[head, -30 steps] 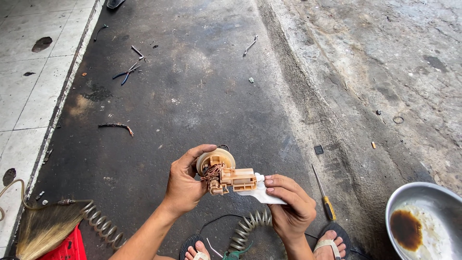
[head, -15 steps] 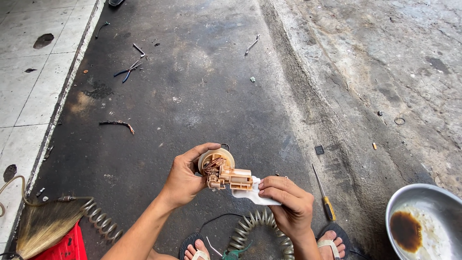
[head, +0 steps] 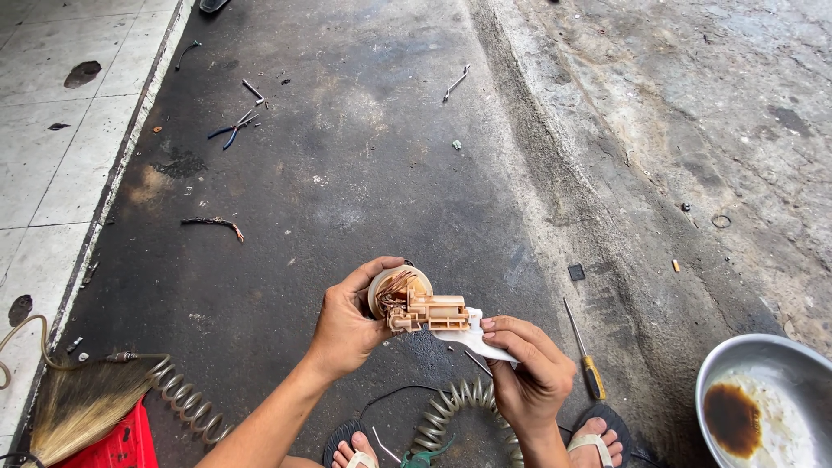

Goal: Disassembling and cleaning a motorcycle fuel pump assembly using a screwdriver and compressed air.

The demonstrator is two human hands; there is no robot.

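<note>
A small tan plastic assembly (head: 420, 305) with a round cream housing, a bundle of thin brownish wires and a white bracket is held above dark asphalt, low in the middle of the head view. My left hand (head: 347, 325) wraps the round end, thumb over the top. My right hand (head: 530, 371) pinches the white bracket end from the right. Both forearms come up from the bottom edge, and my feet in sandals (head: 598, 438) show below.
A yellow-handled screwdriver (head: 582, 354) lies right of my right hand. A steel bowl (head: 763, 399) with brown residue sits at bottom right. A coiled hose (head: 186, 400), a broom (head: 82, 403) and a red crate (head: 113, 446) are at bottom left. Blue pliers (head: 230, 130) and small metal parts lie farther off.
Both hands and the assembly have shifted slightly down and right in view. The grip looks the same.
</note>
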